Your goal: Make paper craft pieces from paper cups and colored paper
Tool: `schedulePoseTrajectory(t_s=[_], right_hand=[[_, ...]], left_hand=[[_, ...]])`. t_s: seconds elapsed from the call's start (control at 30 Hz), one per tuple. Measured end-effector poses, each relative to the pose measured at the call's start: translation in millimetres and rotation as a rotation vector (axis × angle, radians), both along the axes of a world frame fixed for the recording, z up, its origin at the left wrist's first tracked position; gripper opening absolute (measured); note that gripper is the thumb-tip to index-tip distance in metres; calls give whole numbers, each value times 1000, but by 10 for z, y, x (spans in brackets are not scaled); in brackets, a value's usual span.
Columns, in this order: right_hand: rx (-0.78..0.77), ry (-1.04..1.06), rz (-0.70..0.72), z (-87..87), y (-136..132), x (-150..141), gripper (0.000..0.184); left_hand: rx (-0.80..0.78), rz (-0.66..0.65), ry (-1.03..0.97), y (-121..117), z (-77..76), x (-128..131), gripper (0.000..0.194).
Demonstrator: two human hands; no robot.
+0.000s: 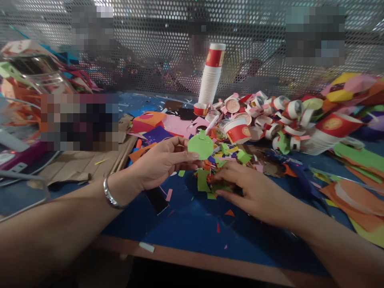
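My left hand (163, 160), with a silver bangle at its wrist, pinches a round light-green paper cutout (201, 146) between thumb and fingers. A small tab stands up at the top of that cutout. Just right of it, my right hand (255, 190) reaches low into a pile of green paper scraps (204, 181). Its thumb and forefinger are apart, and the other fingertips are partly hidden among the scraps. Small coloured paper bits lie around both hands on the blue tabletop (186, 224).
A tall stack of paper cups (210, 80) stands behind a heap of cut cup pieces (258, 116). Another cup stack (333, 132) leans at right, near orange paper sheets (360, 196). Cardboard (99, 168) lies at left. A perforated metal screen (162, 52) closes off the back.
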State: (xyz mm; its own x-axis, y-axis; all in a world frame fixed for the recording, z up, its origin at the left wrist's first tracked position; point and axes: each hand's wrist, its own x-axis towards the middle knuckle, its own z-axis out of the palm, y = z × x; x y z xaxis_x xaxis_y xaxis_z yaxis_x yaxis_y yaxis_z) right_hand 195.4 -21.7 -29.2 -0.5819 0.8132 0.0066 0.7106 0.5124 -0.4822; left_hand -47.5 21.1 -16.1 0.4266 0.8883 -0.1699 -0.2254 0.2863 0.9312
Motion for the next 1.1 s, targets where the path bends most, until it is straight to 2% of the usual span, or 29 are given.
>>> schedulePoseTrajectory(t_s=[0.3, 0.5, 0.6, 0.73, 0.93, 1.1], right_hand=[[-59, 100, -16, -1, 32, -26, 10], [-156, 399, -135, 84, 57, 17, 9], [-127, 582, -220, 117, 76, 34, 9], [-104, 734, -305, 148, 83, 22, 9], [-96, 782, -327, 143, 77, -15, 8], [-119, 847, -325, 84, 92, -9, 8]], left_hand=[[10, -3, 15, -1, -30, 13, 21], [43, -75, 47, -24, -24, 20, 22], [67, -105, 114, -48, -10, 27, 23], [111, -140, 183, -79, -20, 44, 34], [107, -197, 206, -120, -27, 97, 41], [124, -188, 216, -126, -25, 104, 46]])
